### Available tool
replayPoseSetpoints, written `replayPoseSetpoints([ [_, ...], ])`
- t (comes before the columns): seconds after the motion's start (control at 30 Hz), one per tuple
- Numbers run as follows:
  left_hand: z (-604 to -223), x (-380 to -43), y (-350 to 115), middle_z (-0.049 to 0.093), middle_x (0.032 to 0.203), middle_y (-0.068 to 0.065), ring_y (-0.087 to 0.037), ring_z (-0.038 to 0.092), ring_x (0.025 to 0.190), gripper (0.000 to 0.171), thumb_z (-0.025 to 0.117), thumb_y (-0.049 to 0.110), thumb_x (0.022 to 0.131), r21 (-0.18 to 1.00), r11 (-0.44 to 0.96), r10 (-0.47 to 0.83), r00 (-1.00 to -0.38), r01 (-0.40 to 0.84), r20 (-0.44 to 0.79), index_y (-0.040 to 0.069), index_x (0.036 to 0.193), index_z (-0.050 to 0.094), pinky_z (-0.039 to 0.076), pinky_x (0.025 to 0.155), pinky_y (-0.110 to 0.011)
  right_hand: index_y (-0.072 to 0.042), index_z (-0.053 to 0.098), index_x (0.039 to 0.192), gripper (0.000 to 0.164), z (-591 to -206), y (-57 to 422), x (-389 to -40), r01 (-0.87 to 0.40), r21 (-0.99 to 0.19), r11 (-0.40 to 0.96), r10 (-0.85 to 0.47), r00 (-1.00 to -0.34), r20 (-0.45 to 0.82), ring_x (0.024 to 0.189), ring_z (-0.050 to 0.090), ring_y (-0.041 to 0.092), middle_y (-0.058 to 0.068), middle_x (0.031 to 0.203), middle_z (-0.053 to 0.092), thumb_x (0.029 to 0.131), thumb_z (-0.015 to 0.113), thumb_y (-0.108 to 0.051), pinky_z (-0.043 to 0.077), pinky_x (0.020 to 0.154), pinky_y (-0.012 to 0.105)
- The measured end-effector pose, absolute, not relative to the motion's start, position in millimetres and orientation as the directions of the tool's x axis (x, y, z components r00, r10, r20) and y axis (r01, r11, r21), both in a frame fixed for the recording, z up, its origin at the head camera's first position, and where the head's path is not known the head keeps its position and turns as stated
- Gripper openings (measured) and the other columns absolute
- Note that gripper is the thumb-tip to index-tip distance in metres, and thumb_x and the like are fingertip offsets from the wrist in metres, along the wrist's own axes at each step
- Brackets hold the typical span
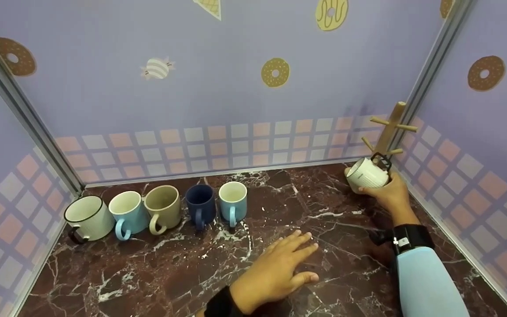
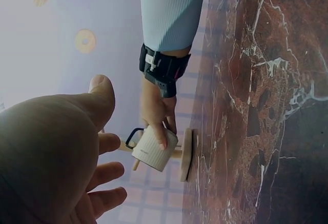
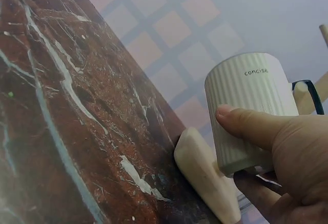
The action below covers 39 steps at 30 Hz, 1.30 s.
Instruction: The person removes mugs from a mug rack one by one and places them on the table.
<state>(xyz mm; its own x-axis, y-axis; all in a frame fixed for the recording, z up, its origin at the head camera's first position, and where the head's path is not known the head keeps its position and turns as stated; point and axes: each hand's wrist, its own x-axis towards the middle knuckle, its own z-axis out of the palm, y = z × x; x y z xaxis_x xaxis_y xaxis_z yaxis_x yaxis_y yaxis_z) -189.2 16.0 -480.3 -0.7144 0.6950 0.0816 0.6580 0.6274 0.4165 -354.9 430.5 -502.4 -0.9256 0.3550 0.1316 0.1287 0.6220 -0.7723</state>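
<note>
At the far right, my right hand grips a white ribbed mug with a black handle, thumb on its side and fingers under its base. The mug is tilted against a wooden mug tree. In the right wrist view, the mug shows the word "concise", and a peg end appears within its dark handle; whether the handle hangs on it I cannot tell. My left hand is held over the front middle of the counter, fingers spread, holding nothing.
Along the back left stand a white mug with a dark rim, a light blue mug, a beige mug, a navy mug and another light blue mug. Patterned walls enclose the dark marbled counter.
</note>
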Motion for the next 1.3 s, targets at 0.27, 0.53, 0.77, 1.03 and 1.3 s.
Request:
replayPoseSetpoints([
  [0.27,-475.7,-191.6,12.8,0.033,0.187,0.004,-0.027,0.034,0.174,0.072,0.058,0.065,0.111,0.423,0.630,0.663,-0.735,0.652,0.145,0.030,0.173,0.047,0.034,0.141,-0.060,0.009,0.047,0.157,0.109,-497.1,421.4,-344.9,0.081,-0.753,0.653,0.269,-0.954,0.131,0.130,0.065,0.047,0.034,0.147,0.064,0.079,0.106,-0.037,0.056,0.109,0.054],
  [0.53,-465.7,-196.4,1.9,0.038,0.186,0.000,-0.031,0.040,0.171,0.075,0.065,0.060,0.109,0.460,0.639,0.607,-0.771,0.617,0.192,0.021,0.172,0.050,0.039,0.137,-0.062,-0.001,0.052,0.160,0.106,-481.5,383.4,-341.5,0.011,-0.786,0.618,0.116,-0.990,0.078,0.126,0.068,0.042,0.030,0.150,0.063,0.077,0.108,-0.035,0.062,0.097,0.039],
  [0.77,-449.4,-204.6,-10.7,0.042,0.183,-0.007,-0.036,0.047,0.166,0.077,0.065,0.057,0.110,0.534,0.662,0.491,-0.843,0.525,0.220,0.015,0.172,0.048,0.039,0.137,-0.059,0.003,0.058,0.147,0.097,-454.3,324.9,-342.8,-0.117,-0.795,0.595,0.022,-0.987,0.162,0.120,0.074,0.043,0.029,0.136,0.073,0.072,0.110,-0.032,0.067,0.102,0.052],
  [1.03,-435.6,-217.0,-27.2,0.052,0.173,-0.023,-0.043,0.056,0.158,0.090,0.076,0.048,0.108,0.796,0.490,0.084,-0.929,0.354,0.361,-0.001,0.174,0.039,0.046,0.133,-0.059,-0.002,0.063,0.147,0.095,-438.9,240.0,-335.1,-0.271,-0.872,0.408,-0.102,-0.962,0.251,0.112,0.076,0.036,0.022,0.132,0.077,0.066,0.111,-0.017,0.071,0.090,0.038],
  [1.3,-429.9,-221.5,-35.9,0.050,0.173,-0.025,-0.041,0.055,0.158,0.122,0.093,0.031,0.097,0.930,0.147,-0.160,-0.920,0.335,0.357,-0.002,0.180,0.010,0.049,0.131,-0.057,-0.006,0.064,0.150,0.094,-436.9,177.7,-324.0,-0.363,-0.909,0.203,-0.196,-0.925,0.326,0.117,0.075,0.031,0.020,0.138,0.075,0.067,0.107,-0.002,0.068,0.098,0.034],
])
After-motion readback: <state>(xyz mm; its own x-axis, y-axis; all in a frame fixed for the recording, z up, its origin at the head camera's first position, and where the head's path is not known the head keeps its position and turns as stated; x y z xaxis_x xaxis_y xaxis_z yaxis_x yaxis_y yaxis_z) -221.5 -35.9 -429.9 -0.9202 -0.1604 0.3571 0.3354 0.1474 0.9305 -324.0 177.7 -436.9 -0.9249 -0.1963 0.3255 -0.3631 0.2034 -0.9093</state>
